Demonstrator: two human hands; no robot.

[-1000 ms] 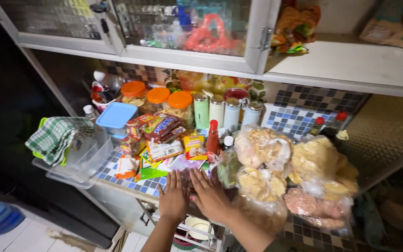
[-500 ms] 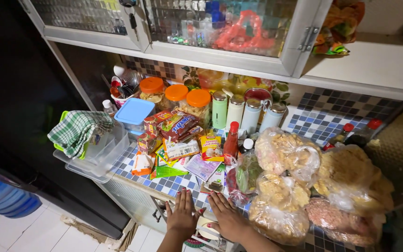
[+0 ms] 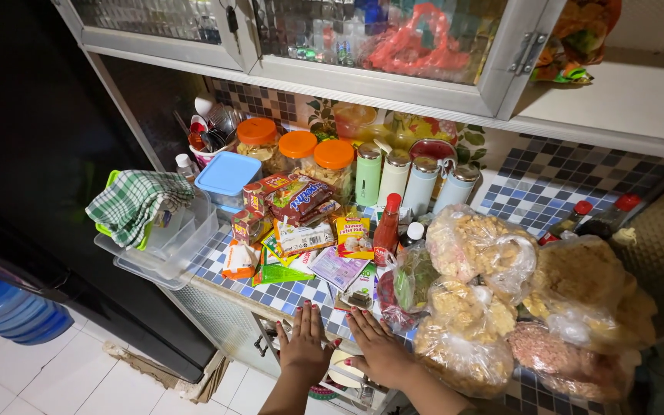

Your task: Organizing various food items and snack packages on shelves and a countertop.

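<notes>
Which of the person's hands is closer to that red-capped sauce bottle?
Right. The right hand rests at the counter edge almost straight below the red-capped sauce bottle; the left hand lies farther to its left.

both hands, left hand (image 3: pixel 302 350) and right hand (image 3: pixel 379 353), rest flat on the tiled counter (image 3: pixel 286 294) edge beside seasoning packets (image 3: pixel 301 238).

There is just one view, from the camera on my head, looking steeply down and forward at the tiled counter (image 3: pixel 301 292) from close above. It faces the cabinet's back wall, with the glass-door cupboard (image 3: pixel 363 38) crossing the top edge and the white floor (image 3: pixel 32 376) at lower left. My left hand (image 3: pixel 303 350) and right hand (image 3: pixel 378 350) enter from the bottom edge, near the lens
</notes>
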